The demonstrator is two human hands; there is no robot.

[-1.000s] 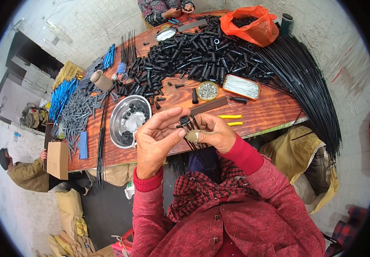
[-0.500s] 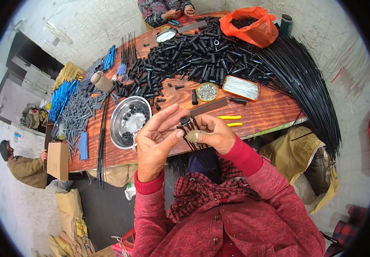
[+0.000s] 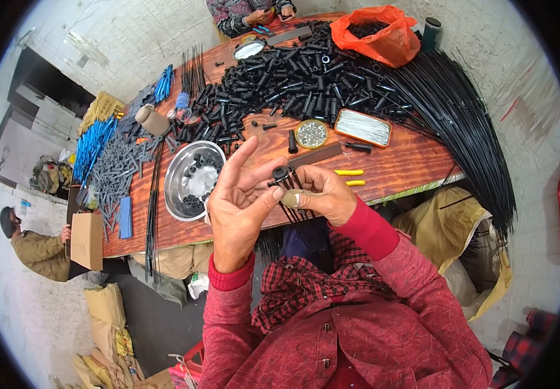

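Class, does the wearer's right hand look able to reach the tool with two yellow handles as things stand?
Probably yes: the tool's yellow handles show just beyond the right hand, with nothing lying on them. But it holds a round-topped bundle of thin black rods, probably needing release first.

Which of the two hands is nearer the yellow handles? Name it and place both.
Right. In the picture, the right hand is just below and left of the yellow handles; the left hand is farther left, beside the metal bowl.
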